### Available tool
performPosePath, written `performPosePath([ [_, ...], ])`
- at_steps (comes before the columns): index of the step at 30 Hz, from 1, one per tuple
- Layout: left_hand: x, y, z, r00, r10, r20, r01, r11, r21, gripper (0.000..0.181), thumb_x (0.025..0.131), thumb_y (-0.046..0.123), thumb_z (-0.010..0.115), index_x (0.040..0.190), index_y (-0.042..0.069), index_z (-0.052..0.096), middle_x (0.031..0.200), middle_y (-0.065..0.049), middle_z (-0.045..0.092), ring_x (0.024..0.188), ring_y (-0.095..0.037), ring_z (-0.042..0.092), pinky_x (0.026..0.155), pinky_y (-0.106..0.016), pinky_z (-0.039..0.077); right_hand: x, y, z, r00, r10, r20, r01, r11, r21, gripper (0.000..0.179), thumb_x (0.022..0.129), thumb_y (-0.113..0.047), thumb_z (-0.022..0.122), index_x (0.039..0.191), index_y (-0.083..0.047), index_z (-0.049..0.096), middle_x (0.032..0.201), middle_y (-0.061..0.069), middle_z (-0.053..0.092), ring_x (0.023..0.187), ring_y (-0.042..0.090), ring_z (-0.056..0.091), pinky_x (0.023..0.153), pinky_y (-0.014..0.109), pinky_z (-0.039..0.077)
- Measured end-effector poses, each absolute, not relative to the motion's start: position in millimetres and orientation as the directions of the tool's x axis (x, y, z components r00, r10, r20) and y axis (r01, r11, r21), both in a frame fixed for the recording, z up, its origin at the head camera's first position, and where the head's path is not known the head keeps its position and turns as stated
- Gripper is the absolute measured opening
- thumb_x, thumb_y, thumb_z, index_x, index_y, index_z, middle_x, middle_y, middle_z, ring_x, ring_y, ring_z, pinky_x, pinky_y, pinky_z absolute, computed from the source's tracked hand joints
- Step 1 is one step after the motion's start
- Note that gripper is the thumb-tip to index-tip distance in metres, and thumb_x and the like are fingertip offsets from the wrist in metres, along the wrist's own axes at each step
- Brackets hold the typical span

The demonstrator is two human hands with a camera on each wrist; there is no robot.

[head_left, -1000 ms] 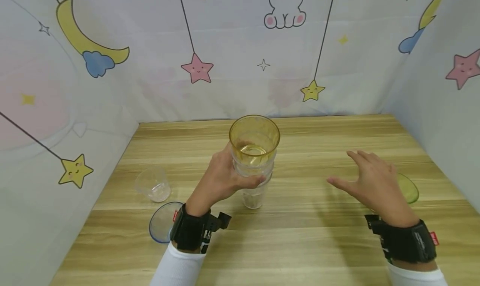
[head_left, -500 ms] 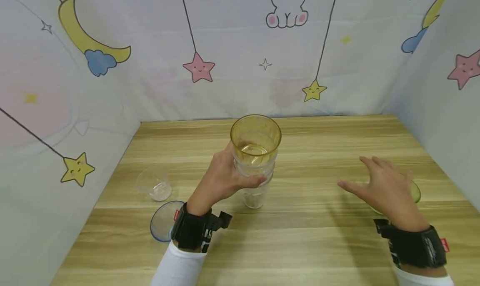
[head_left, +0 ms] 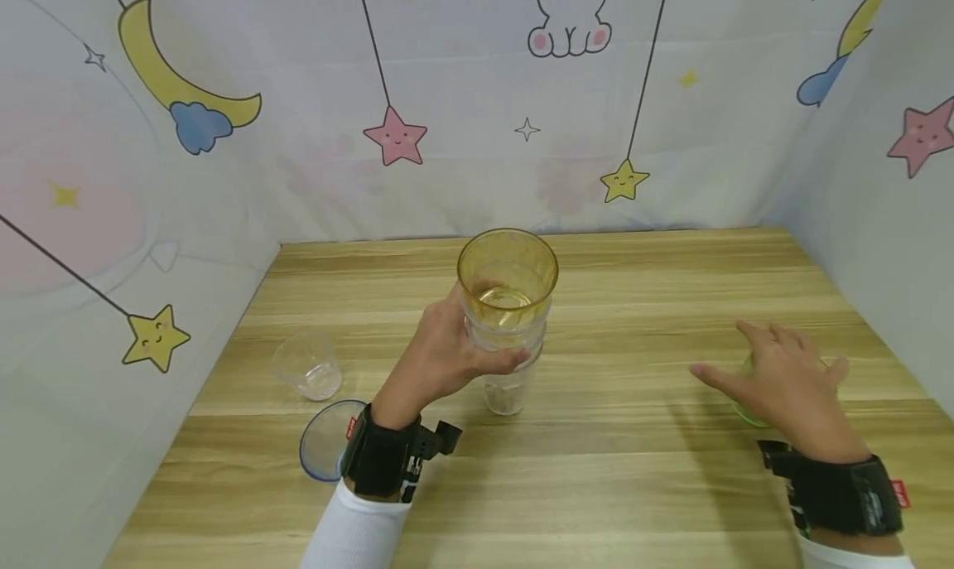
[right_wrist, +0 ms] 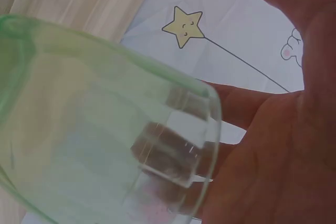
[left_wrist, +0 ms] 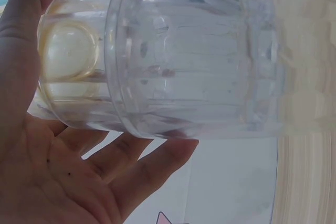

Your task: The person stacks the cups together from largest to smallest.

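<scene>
My left hand (head_left: 440,345) grips an upright stack of cups in the middle of the table. A yellow cup (head_left: 507,258) sits nested on top, with clear ribbed cups (head_left: 504,391) below it. In the left wrist view the thumb and fingers wrap the upper part of the clear cups (left_wrist: 194,66). At the right, my right hand (head_left: 793,395) is spread beside and over a green cup (head_left: 748,417), mostly hidden in the head view. The right wrist view shows the green cup (right_wrist: 100,124) before the palm, fingers behind it and the thumb apart from it.
A small clear cup (head_left: 322,380) stands at the left of the wooden table (head_left: 611,486). Nearer, a blue-rimmed cup (head_left: 320,445) is partly hidden by the left wrist strap. Cartoon-printed cloth walls (head_left: 462,72) enclose the table at the back and sides.
My right hand has moved to the right and slightly toward me, covering more of the green cup. The left hand and the stacked cups have stayed in place.
</scene>
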State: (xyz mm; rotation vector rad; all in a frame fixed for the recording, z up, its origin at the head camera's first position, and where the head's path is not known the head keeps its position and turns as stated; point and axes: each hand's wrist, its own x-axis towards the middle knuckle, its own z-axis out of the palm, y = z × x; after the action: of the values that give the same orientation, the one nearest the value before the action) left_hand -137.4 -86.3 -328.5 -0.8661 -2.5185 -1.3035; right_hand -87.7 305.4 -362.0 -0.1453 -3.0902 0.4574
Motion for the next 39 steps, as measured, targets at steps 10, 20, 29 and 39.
performPosePath([
  [10,-137.8,-86.9,-326.7,-0.824,0.412,0.389,0.558,0.465,0.687,0.081,0.07,0.031,0.093,0.136,0.015,0.048,0.119,-0.004,0.067,0.106,-0.022,0.065,0.088,-0.043,0.053,-85.2,315.7,-367.0,-0.995,0.094,-0.018,0.095,0.945,-0.312,0.102,0.088,-0.073,0.058,0.151,0.003,0.033,0.145,0.044,0.024,0.129,0.068,0.017,0.088,0.09,0.006],
  [20,-137.5,-87.6,-327.3,-0.832,0.403,0.381,0.545,0.467,0.696,0.08,0.069,0.029,0.093,0.134,0.016,0.049,0.117,-0.003,0.067,0.105,-0.02,0.065,0.088,-0.041,0.053,-84.7,325.3,-367.0,-0.993,0.081,-0.083,0.102,0.952,-0.29,0.082,0.096,-0.051,0.062,0.15,0.004,0.033,0.148,0.045,0.018,0.128,0.07,0.016,0.081,0.087,0.024],
  [29,-138.5,-87.3,-329.4,-0.831,0.408,0.379,0.547,0.468,0.695,0.08,0.07,0.031,0.093,0.135,0.018,0.049,0.119,-0.002,0.066,0.106,-0.02,0.065,0.088,-0.041,0.053,-87.3,329.9,-371.9,-0.994,0.094,-0.062,0.108,0.95,-0.294,0.072,0.094,-0.039,0.067,0.147,0.001,0.039,0.144,0.044,0.028,0.117,0.074,0.024,0.076,0.086,0.027],
  [39,-138.0,-87.1,-329.7,-0.828,0.406,0.387,0.552,0.466,0.692,0.079,0.07,0.03,0.093,0.134,0.018,0.049,0.119,-0.002,0.067,0.105,-0.02,0.065,0.088,-0.041,0.053,-87.6,323.3,-371.4,-0.993,0.115,0.031,0.101,0.953,-0.284,0.067,0.096,-0.047,0.064,0.141,-0.001,0.05,0.137,0.04,0.042,0.109,0.07,0.035,0.068,0.077,0.038],
])
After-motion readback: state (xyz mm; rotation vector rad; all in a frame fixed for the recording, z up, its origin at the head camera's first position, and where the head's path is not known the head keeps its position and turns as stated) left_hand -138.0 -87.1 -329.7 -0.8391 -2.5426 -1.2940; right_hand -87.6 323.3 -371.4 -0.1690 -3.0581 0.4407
